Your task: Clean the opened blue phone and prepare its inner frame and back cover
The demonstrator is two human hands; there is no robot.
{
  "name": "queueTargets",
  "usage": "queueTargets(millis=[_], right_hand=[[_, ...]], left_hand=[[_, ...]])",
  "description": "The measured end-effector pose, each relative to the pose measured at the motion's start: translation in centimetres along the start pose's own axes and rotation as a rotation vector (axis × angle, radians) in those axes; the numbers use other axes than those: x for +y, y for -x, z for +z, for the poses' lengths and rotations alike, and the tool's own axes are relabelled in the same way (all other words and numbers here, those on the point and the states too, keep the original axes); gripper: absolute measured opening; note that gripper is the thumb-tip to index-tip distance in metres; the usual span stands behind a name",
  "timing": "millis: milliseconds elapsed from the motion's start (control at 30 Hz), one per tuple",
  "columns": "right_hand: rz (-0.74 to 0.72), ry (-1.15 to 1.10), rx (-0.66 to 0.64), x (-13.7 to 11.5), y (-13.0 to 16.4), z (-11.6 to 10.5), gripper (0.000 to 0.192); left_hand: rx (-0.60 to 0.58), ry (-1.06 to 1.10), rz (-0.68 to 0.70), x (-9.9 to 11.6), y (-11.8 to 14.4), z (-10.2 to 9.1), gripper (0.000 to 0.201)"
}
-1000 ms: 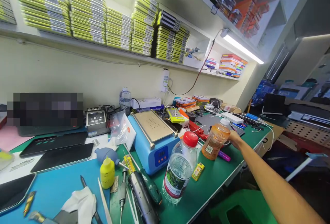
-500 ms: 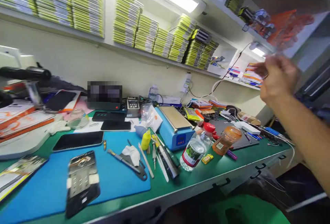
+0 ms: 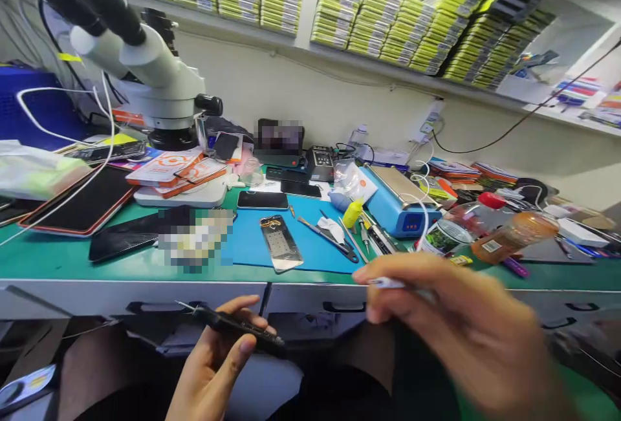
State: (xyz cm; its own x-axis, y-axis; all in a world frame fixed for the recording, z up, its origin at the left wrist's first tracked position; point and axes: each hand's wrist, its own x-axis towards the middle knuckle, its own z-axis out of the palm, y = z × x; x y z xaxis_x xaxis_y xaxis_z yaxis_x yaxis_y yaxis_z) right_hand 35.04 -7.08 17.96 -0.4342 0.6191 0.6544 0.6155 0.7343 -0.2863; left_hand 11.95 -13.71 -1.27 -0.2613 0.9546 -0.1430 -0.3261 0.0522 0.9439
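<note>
Holding phone (image 3: 240, 328) (left hand (image 3: 213, 369))

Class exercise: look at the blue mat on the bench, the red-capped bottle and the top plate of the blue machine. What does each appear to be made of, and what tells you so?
Blue mat: probably rubber or silicone; matte, and it lies flat.
Red-capped bottle: clear plastic, it seems; see-through wall, printed label.
Top plate of the blue machine: likely metal; smooth with a dull, pale sheen.

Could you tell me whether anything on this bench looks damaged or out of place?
A phone back frame lies bare on the blue mat, without its screen. The left hand holds a dark phone edge-on below the bench; the right hand pinches a white cable.
</note>
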Motion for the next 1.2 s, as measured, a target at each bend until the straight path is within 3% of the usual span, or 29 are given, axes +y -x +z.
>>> queueTargets(millis=[100, 233, 333, 600, 933, 1200], right_hand=[[0.076, -0.261, -0.182, 0.1, 3.0, 4.0, 0.018], [0.225, -0.279, -0.098, 0.2, 5.6, 8.8, 0.019], [0.332, -0.258, -0.045, -0.1, 7.4, 10.6, 0.025], [0.319, -0.221, -0.089, 0.1, 9.3, 10.0, 0.029], [0.044, 0.074, -0.016, 1.4, 10.6, 9.7, 0.039], [-0.109, 0.333, -0.087, 1.7, 10.7, 8.6, 0.035]], left_hand=[[0.027, 0.110, -0.035, 0.2, -1.1, -0.3, 0.059], [0.001, 0.258, -0.072, 0.8, -3.1, 0.6, 0.059], [-0.002, 0.353, -0.104, 1.2, -3.9, 1.6, 0.053], [-0.077, 0.436, -0.172, 1.6, -3.9, 3.8, 0.052], [-0.114, 0.382, -0.142, 0.9, -3.9, 4.9, 0.048], [-0.105, 0.258, -0.098, 0.3, -3.7, 5.1, 0.043]])
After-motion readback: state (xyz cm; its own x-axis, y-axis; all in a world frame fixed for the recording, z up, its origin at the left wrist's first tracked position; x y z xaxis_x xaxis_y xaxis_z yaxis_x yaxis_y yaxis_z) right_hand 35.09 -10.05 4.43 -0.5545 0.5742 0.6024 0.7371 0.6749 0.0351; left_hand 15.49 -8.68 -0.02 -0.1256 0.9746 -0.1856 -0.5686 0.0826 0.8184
